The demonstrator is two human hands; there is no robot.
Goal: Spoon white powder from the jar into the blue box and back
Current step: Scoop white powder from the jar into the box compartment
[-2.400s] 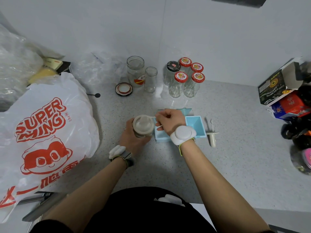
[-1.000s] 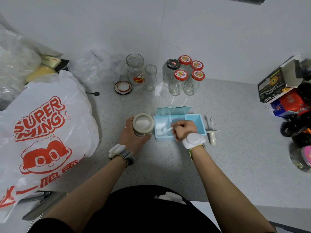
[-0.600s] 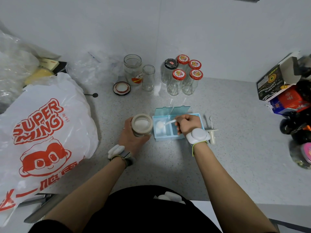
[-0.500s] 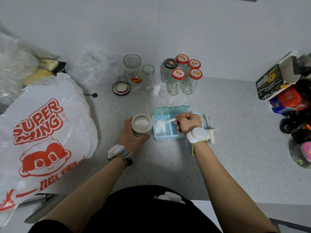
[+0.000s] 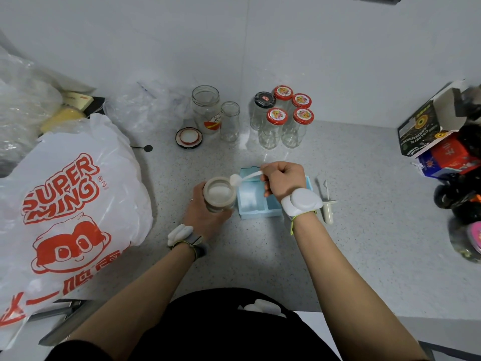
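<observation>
My left hand (image 5: 205, 217) grips an open glass jar (image 5: 219, 195) holding white powder, standing on the counter just left of the blue box (image 5: 256, 201). The box has two compartments and raised lids; its left compartment holds white powder. My right hand (image 5: 282, 181) holds a small white spoon (image 5: 246, 177) by its handle. The spoon's bowl carries a heap of powder and hovers over the jar's right rim.
A large white plastic bag (image 5: 67, 204) fills the left side. Empty jars (image 5: 205, 108) and several red-lidded bottles (image 5: 283, 121) stand at the back wall, with a loose lid (image 5: 188, 137) in front. A white tool (image 5: 328, 204) lies right of the box. Cartons (image 5: 440, 131) sit far right.
The spoon dipped into the box's left compartment, came up loaded with powder and moved left to the jar's rim. My left hand kept holding the jar.
</observation>
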